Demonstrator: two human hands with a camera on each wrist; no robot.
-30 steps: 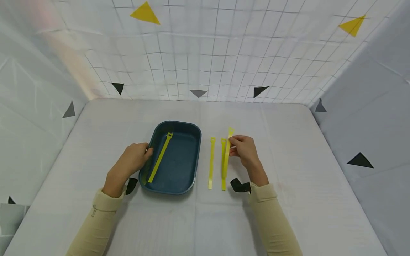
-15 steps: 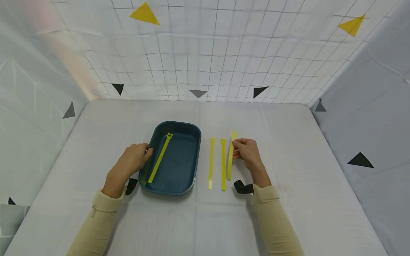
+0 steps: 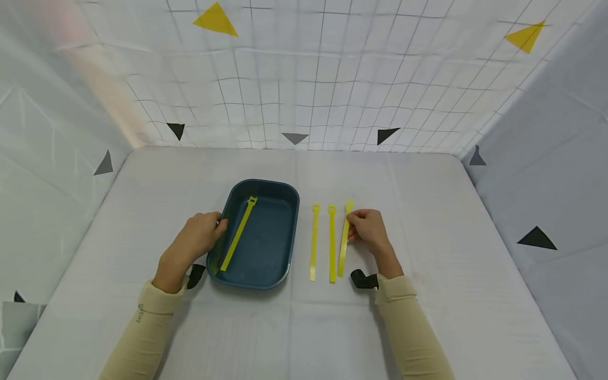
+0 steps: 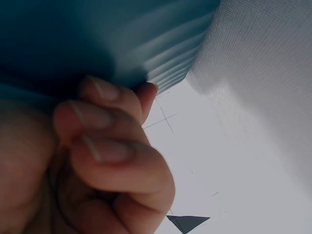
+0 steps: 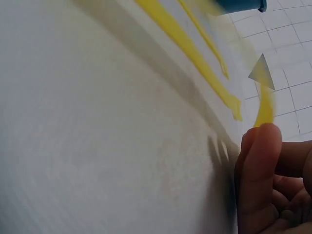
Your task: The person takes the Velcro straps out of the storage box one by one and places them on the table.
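My left hand (image 3: 198,236) grips the left rim of a dark blue-green tray (image 3: 268,243); in the left wrist view its curled fingers (image 4: 124,165) lie against the tray's ribbed outer wall (image 4: 165,44). One yellow cable strap (image 3: 239,235) with a slotted head slants across the tray floor. To the tray's right, my right hand (image 3: 370,230) pinches another yellow cable strap (image 3: 343,253) near its head, between thumb and fingertips. That strap shows blurred above the thumb in the right wrist view. Two more straps, a left one (image 3: 314,243) and a middle one (image 3: 332,245), lie side by side on the table.
A white cloth (image 3: 323,338) covers the table. Behind it rises a white gridded sheet (image 3: 332,79) with yellow, grey and black triangles, and plain sheets hang at both sides. A black wrist device (image 3: 364,279) sits below the right hand.
My right hand has moved right and slightly toward the body with its strap, which no longer overlaps the middle strap and now hangs beside it. The left hand and tray have stayed put.
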